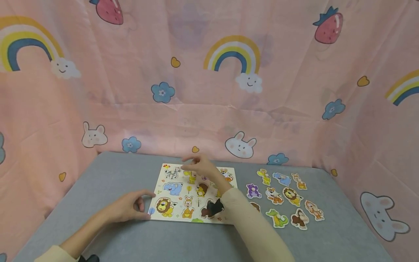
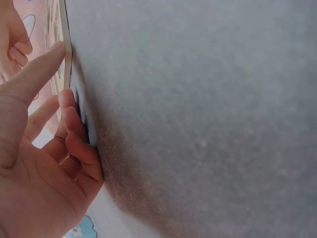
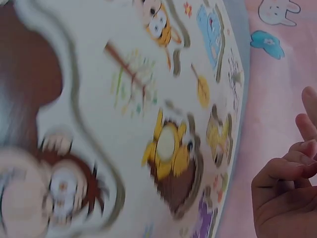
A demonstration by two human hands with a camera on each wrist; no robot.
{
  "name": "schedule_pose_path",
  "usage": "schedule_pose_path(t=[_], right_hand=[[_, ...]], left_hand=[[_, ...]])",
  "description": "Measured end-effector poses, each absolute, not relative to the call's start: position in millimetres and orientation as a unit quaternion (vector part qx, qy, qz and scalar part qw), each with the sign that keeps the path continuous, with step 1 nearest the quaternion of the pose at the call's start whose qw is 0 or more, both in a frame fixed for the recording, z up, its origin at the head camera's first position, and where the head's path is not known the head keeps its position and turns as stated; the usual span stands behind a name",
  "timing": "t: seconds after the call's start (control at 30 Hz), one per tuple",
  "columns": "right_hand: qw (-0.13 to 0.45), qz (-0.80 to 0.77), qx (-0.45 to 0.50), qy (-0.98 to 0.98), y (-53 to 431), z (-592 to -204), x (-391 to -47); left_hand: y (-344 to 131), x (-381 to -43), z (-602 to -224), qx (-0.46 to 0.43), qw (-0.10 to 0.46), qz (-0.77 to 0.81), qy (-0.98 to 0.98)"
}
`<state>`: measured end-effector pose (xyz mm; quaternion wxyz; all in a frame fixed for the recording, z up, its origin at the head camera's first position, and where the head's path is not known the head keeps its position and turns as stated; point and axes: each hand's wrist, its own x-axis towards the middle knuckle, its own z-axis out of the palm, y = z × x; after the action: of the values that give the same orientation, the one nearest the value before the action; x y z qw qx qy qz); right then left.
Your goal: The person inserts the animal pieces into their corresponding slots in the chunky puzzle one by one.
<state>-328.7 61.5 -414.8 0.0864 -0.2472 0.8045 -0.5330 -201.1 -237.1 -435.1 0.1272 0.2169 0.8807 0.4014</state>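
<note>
An animal puzzle board (image 1: 179, 215), pale with printed animal recesses, lies flat on the grey table. Beside its lower left corner is my left hand (image 1: 128, 207), its thumb and index finger touching the left edge. The left wrist view shows that thumb straight against the board's edge (image 2: 68, 54), the other fingers loosely bent. My right hand (image 1: 203, 168) is raised over the back of the board, near the zebra picture (image 1: 172, 173). Its fingers (image 3: 290, 171) are loosely bent, with nothing visible between them. My right forearm hides part of the board's right side.
Right of the board lie several loose animal pieces, among them a giraffe (image 1: 263, 177), a lion (image 1: 292, 197), a crocodile (image 1: 277, 219) and a gorilla (image 1: 299, 219). The right sleeve partly covers a brown piece (image 1: 255, 206). A pink patterned curtain (image 1: 196, 123) surrounds the table.
</note>
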Motion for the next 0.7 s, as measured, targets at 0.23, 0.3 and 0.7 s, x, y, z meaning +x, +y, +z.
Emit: schedule_pose_path(t=[0.23, 0.3, 0.7], right_hand=[[0.063, -0.502, -0.281, 0.815, 92, -407, -326], [0.060, -0.499, -0.282, 0.817, 101, -406, -326], [0.027, -0.478, -0.283, 0.831, 147, -410, -322]], left_hand=[[-236, -200, -435, 0.215, 0.129, 0.403, 0.880], [-236, -200, -434, 0.214, 0.129, 0.404, 0.880], [-236, -201, -436, 0.218, 0.125, 0.401, 0.881]])
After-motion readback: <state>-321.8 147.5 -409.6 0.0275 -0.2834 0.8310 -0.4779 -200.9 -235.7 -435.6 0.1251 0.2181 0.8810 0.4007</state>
